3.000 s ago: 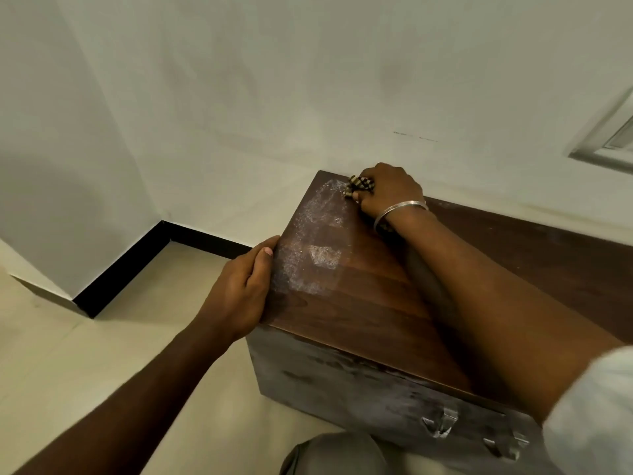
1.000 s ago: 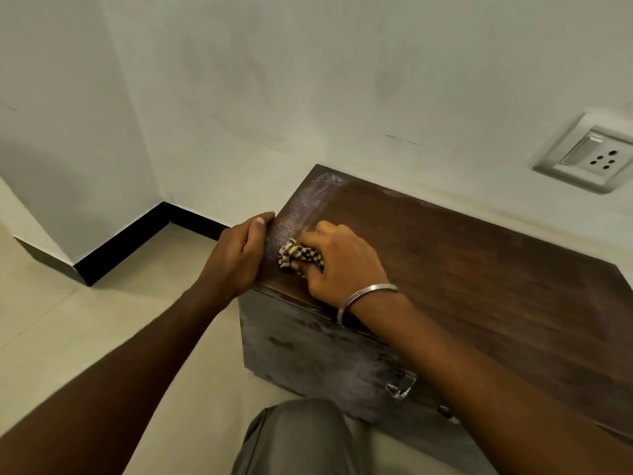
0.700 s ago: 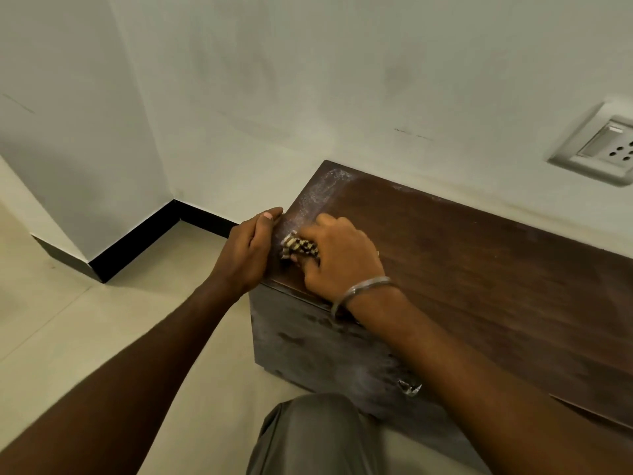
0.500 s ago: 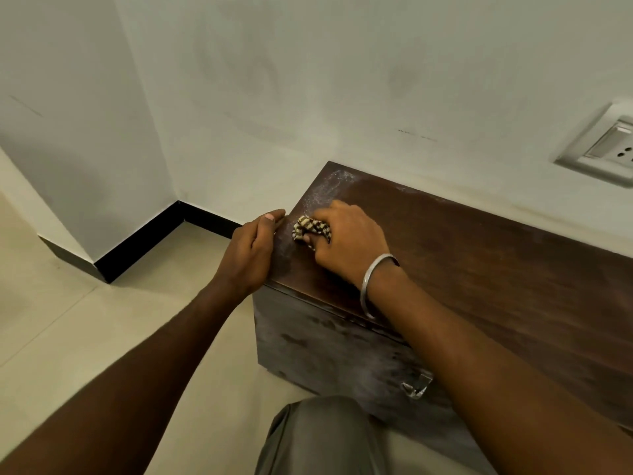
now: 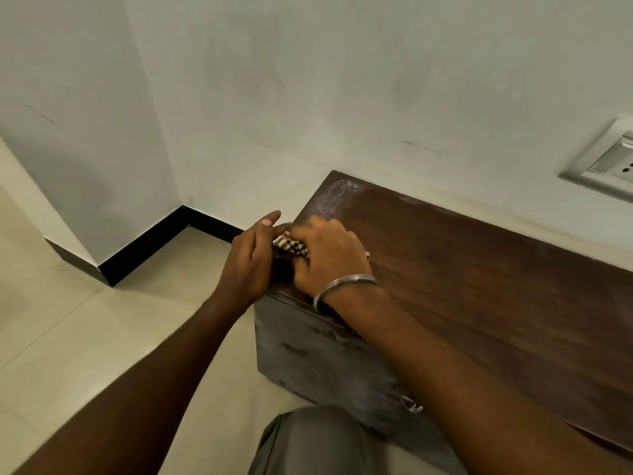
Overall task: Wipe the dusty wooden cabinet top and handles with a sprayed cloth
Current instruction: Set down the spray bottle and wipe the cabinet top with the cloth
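A low dark wooden cabinet (image 5: 479, 289) stands against the wall, its top brown with a patch of white dust (image 5: 330, 197) at the far left corner. My right hand (image 5: 329, 258), with a metal bangle on the wrist, presses a checked cloth (image 5: 291, 247) onto the top's left edge. My left hand (image 5: 250, 265) rests against the cabinet's left side, fingers extended, touching the cloth. A metal handle (image 5: 412, 406) shows on the dusty front face, partly hidden by my right forearm.
A white wall runs behind the cabinet, with a socket plate (image 5: 606, 162) at the right. A wall corner with black skirting (image 5: 144, 248) juts out at the left. Pale floor tiles (image 5: 102, 337) lie in front. My knee (image 5: 325, 440) is at the bottom.
My right hand has slid the cloth from the far left corner back along the left edge, and now to the very edge beside my left hand. The large dust patch there has gone.
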